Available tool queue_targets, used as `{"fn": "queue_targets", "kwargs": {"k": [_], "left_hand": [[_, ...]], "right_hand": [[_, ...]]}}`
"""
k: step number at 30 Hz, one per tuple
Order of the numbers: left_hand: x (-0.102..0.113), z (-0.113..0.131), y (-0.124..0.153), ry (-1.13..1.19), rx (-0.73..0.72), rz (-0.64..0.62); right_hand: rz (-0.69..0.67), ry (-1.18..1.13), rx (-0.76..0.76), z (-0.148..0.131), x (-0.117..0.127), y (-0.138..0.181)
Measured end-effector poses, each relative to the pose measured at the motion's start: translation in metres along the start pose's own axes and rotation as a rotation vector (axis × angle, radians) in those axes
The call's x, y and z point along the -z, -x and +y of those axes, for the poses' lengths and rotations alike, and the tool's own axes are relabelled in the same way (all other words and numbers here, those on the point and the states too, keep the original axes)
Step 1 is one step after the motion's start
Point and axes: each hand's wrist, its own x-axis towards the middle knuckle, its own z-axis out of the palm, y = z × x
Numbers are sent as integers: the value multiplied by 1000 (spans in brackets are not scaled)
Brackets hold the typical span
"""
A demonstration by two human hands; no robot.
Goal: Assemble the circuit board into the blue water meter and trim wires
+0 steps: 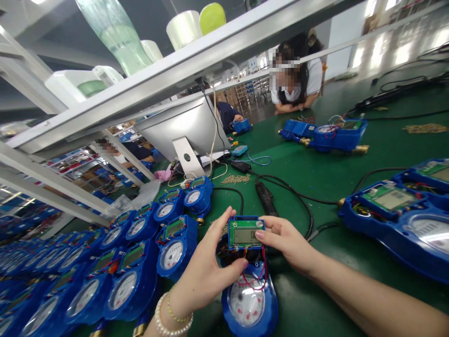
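The blue meter (250,297) stands on the near part of the green tabletop (322,175), between the two hands, its round white dial lowermost and marked with small red and black pointers under a clear cover. Above the dial is a green circuit board (248,225) with a grey display (242,236); digits show at the display's right end, partly covered by a thumb. Red wires (264,267) loop from the board's lower edge down over the dial. The right hand (286,238) pinches the board's right edge, thumb in front; the left hand (205,264), above a beaded bracelet, spreads thumb and fingers wide around the left side, and whether its fingertips touch cannot be told. Brass screws (236,179) lie heaped beyond, near a black cabled tool (265,199). Rows of similar meters (87,281) fill the left, and others sit at right. Further back are a silver monitor (185,126), seen from behind, and a person (298,84) leaning on the table. On the metal shelf (168,63) overhead, a translucent bottle (115,40) looks pale green inside, and a white holder (66,84) has a green roll (91,88) in it.
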Motion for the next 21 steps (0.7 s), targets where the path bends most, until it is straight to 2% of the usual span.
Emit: {"fn": "queue_targets", "kwargs": {"k": [4,9,12,15,19,21], "left_hand": [[-3,-8,0,-44,-43,30],[-16,-11,-2,-242,-159,180],[-20,-9,0,-253,-181,251],[-19,-10,4,-144,-51,268],[-13,-15,10,14,175,295],[-10,-17,12,53,223,305]], "right_hand": [[-12,-9,-21,1,-2,1],[0,35,-10,2,-3,2],[13,107,13,4,-3,2],[23,223,58,5,-3,4],[114,432,171,4,-2,8],[144,555,233,4,-2,11]]}}
